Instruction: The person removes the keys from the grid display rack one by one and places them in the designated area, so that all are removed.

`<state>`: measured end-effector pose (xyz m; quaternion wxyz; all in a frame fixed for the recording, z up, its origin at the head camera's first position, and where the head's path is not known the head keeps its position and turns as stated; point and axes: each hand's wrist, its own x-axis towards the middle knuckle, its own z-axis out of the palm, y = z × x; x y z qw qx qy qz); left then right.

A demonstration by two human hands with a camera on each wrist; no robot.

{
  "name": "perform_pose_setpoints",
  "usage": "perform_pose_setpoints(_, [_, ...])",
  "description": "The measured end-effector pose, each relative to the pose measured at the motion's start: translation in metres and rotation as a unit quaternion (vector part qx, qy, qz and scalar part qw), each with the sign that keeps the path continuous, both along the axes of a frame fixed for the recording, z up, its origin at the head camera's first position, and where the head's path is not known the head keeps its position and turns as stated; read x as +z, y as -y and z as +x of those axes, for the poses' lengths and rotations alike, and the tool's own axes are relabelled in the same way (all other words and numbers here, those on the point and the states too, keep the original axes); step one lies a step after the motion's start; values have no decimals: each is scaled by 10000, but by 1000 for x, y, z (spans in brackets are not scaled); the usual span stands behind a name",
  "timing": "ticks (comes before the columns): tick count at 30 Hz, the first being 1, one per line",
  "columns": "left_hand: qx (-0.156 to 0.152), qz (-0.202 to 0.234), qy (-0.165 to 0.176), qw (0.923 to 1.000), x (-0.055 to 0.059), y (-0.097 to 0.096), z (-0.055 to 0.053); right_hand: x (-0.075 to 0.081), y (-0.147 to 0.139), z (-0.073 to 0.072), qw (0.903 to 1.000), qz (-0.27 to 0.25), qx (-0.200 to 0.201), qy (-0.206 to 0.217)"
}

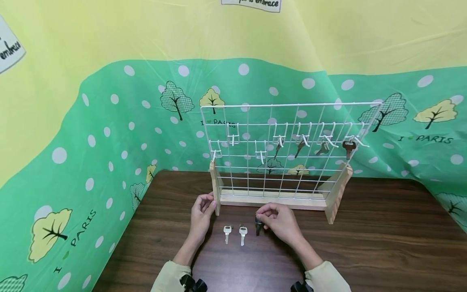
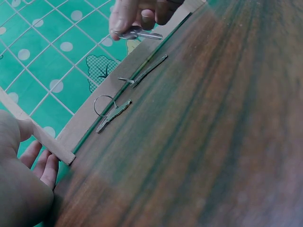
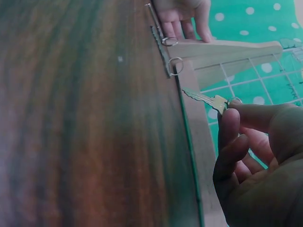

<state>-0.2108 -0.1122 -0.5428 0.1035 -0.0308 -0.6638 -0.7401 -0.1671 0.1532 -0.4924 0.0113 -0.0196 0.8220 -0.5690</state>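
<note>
Key, 1, held: pinched between thumb and fingertip of the right hand (image 1: pixel 281 221); this held key (image 3: pixel 206 100) is just in front of the rack (image 1: pixel 270 199), right of 2 loose keys (image 1: pixel 228 232) (image 1: pixel 243 233) on the table (image 1: pixel 394 235).
Left hand (image 1: pixel 200 215), 1: well apart from the right, touching the outer face of the left board (image 1: pixel 215 190), not clasped round it.
Keys, hung, 4 (image 1: pixel 349 149): on hooks (image 1: pixel 330 140), right half of rack.
Risks, judged: a fingertip-only pinch may let the held key slip or twist; a push on the left board may slide the rack and swing the hung keys.
Obscured: held key's head, partly covered by fingers; hung keys' rings, too small to tell; rack top, cut off in both wrist views.
</note>
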Motion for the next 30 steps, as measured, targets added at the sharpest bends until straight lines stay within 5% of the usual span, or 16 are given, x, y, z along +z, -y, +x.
perform_pose_setpoints(12, [-21,21,-37,10000,-1,-1,-1,-11,-5,1,9990,339,276,64])
perform_pose_setpoints(30, [18,59,15,10000,-1,-1,0,-22,-5,2,9896,1228,475,-587])
